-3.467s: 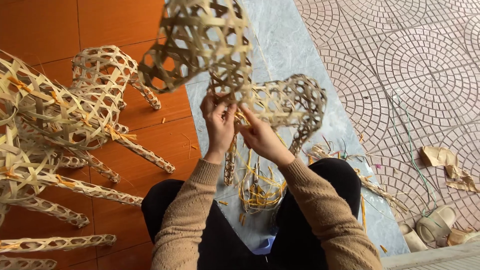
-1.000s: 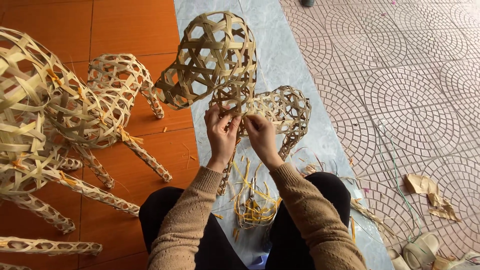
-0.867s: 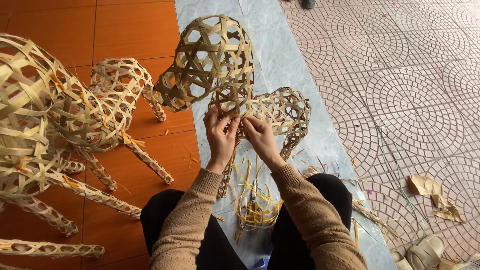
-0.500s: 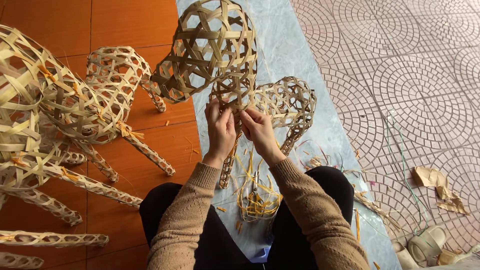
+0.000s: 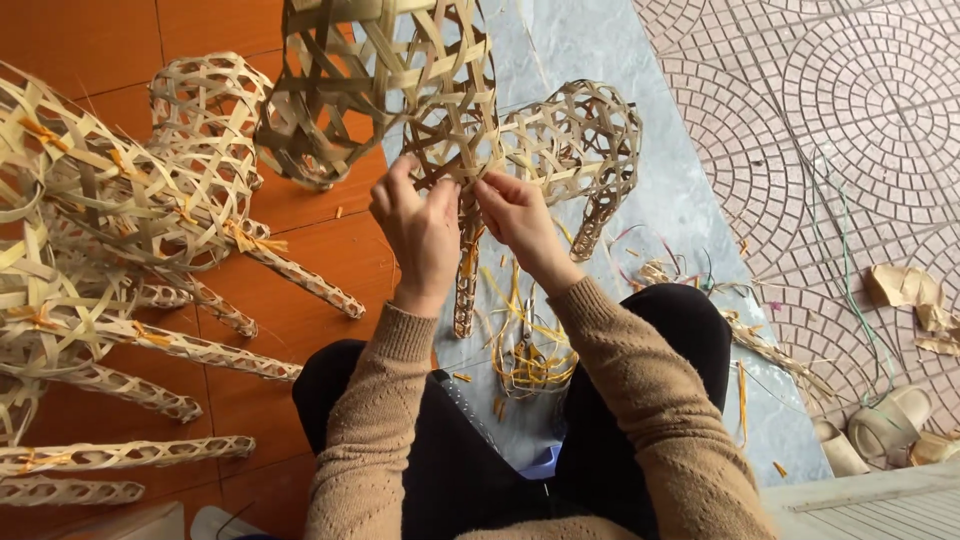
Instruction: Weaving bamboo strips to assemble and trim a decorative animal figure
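Note:
A woven bamboo figure [image 5: 400, 80] with open lattice work is raised in front of me; a rounded section [image 5: 580, 135] with a thin lattice leg curves down to the right. My left hand [image 5: 418, 225] grips the weave at the junction of the two parts, fingers curled on the strips. My right hand [image 5: 520, 220] pinches strips at the same junction, right beside the left. Loose yellow bamboo strips [image 5: 530, 350] lie on the floor between my knees, along with a small metal tool whose kind I cannot make out.
Finished woven bamboo figures [image 5: 110, 200] with long lattice legs lie on the orange tiles to the left. A grey stone strip [image 5: 690, 200] runs under the work. Patterned paving [image 5: 850, 120] lies to the right, with scraps [image 5: 910, 295] and pale slippers [image 5: 880, 430].
My view has shifted slightly and the figure sits higher and closer in view. Both hands stay at the same junction, working the strips.

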